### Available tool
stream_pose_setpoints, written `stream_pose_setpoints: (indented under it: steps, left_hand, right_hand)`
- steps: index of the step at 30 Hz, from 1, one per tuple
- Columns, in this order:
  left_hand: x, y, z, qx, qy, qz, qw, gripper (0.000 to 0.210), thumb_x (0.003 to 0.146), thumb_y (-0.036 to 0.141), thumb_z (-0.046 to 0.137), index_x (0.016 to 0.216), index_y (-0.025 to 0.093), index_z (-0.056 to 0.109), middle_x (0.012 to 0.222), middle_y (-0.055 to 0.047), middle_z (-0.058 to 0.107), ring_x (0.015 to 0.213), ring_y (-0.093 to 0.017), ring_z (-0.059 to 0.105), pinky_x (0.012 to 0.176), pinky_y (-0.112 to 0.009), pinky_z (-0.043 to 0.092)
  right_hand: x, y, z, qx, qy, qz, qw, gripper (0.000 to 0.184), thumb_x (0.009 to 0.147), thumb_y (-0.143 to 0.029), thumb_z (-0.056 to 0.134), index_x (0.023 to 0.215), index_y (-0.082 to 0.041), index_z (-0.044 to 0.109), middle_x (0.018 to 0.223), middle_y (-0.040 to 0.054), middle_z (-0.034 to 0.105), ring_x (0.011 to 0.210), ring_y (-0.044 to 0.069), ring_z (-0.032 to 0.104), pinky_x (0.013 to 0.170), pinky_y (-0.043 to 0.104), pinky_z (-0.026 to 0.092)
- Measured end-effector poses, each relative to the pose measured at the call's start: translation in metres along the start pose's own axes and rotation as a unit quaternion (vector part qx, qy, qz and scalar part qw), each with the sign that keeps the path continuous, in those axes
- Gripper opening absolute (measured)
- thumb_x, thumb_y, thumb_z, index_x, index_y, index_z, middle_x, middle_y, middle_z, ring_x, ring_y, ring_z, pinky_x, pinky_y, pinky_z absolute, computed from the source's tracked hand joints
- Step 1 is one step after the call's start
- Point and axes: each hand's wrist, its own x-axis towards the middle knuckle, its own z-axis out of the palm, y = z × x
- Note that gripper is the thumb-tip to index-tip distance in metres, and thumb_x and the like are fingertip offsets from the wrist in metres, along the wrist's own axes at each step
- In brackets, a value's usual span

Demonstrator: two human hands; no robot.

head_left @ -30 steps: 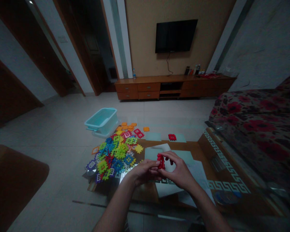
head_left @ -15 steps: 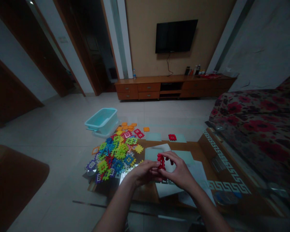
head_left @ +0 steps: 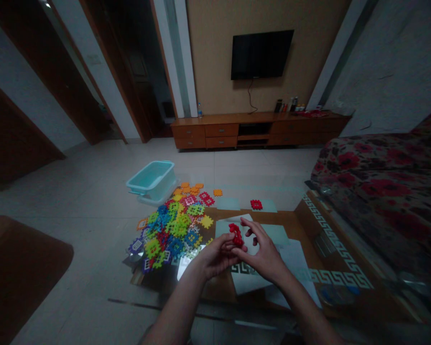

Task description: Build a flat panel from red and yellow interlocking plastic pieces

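Note:
Red plastic interlocking window blocks [head_left: 236, 234] are held up over the glass table, pinched by the fingers of my left hand [head_left: 217, 258]. They look like pieces joined at an angle, though fingers cover part of them. My right hand [head_left: 264, 251] is just to the right, its index finger raised off the blocks and its fingers apart; the thumb lies close to their lower edge. Farther back on the table lies another red window block [head_left: 256, 204]. To the left spreads a heap of multicoloured interlocking blocks [head_left: 177, 223].
A teal plastic tub [head_left: 153, 178] stands beyond the heap. The glass coffee table [head_left: 290, 218] has pale sheets [head_left: 294, 258] beneath my hands. A flowered sofa [head_left: 377, 167] borders the right side, and a brown rounded seat [head_left: 25, 273] stands at left.
The red blocks have tipped and shifted slightly left in my left hand. My right index finger has lifted away from their top, where it was touching before.

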Motion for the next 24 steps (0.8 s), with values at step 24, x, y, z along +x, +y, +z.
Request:
stream_pose_setpoints:
  steps: [24]
  left_hand:
    - [0.02,-0.015,-0.009,0.089,0.018,0.196,0.976,0.025,0.077,0.033,0.077,0.093,0.015,0.071,0.092,-0.006,0.067,0.084,-0.014,0.06,0.067,-0.023,0.04]
  right_hand:
    - [-0.001,0.004,0.031,0.201,0.076,0.154,0.965,0.038,0.077,-0.05,0.07,0.093,-0.015,0.07,0.087,0.0095,0.072,0.077,0.023,0.063,0.066,0.033,0.049]
